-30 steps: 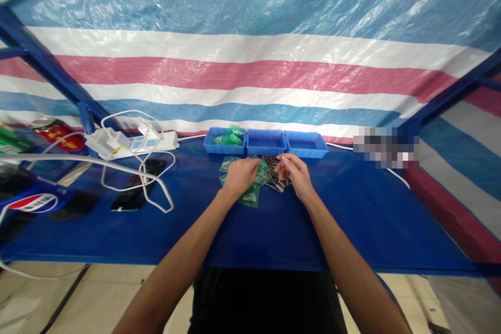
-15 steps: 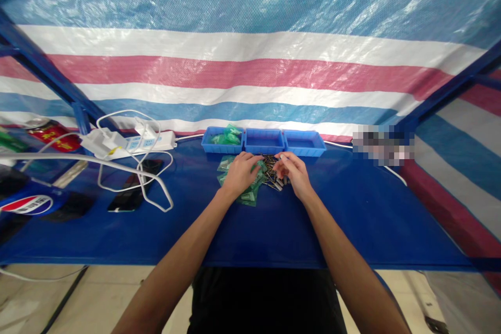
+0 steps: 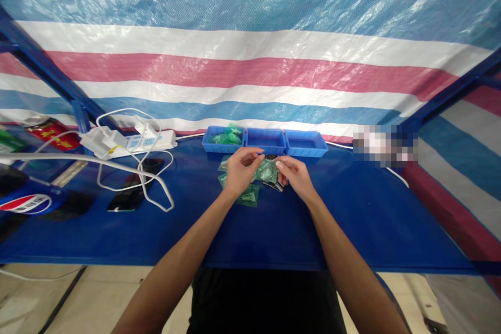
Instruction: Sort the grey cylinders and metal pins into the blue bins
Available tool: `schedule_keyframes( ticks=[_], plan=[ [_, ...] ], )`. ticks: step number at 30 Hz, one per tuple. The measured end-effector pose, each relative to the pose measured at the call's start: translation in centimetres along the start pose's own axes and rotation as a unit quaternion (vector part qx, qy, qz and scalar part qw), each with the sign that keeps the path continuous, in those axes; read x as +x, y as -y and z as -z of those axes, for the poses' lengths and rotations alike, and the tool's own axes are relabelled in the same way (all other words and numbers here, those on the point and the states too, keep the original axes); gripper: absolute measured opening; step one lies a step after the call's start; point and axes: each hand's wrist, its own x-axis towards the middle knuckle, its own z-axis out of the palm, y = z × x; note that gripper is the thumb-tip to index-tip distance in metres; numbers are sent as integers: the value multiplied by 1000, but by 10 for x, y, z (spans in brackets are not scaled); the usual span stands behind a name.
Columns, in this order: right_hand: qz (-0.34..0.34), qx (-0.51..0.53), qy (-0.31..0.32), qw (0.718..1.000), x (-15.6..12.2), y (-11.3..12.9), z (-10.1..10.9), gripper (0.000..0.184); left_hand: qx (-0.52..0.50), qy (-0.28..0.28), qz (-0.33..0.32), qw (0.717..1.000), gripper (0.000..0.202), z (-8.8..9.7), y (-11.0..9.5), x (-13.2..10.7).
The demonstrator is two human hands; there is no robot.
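A small green plastic bag point(image 3: 266, 171) is stretched between my two hands over the table. At its upper left edge, the thumb and forefinger of my left hand point(image 3: 240, 169) are pinched together. My right hand point(image 3: 296, 176) grips the bag's right side, its thumb on top and the other fingers curled under. More green plastic bags point(image 3: 249, 197) lie flat beneath and beside my left hand. Below the held bag, a pile of small metal screw-like pieces point(image 3: 277, 186) shows only in part.
Behind the hands stand three joined blue bins: the left bin point(image 3: 206, 142) contains green bags, beside a middle bin point(image 3: 266, 149) and right bin point(image 3: 307, 153). Leftward are a power strip point(image 3: 168, 139), white cables, a phone point(image 3: 124, 195), a Pepsi bottle point(image 3: 31, 203) and a red can point(image 3: 58, 135).
A green bag has been lifted and now spans the gap between my hands, covering much of the metal pile. My fingers have closed on its edges.
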Motion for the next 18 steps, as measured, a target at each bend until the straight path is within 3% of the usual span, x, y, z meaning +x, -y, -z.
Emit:
schedule_keyframes(
  ticks=[5, 8, 12, 18],
  plan=[
    [-4, -22, 34, 999, -1, -5, -5, 41, -29, 37, 16, 999, 30, -3, 2, -5],
    [2, -21, 2, 1000, 0, -8, -3, 45, -43, 84, 74, 993, 43, 4, 1, -5],
    [19, 1, -40, 999, 1, -10, 2, 48, -40, 179, 144, 972, 39, 17, 1, -6],
    [24, 1, -32, 999, 1, -12, 3, 49, 6, 269, 123, 955, 44, 24, -2, -8]
  ],
)
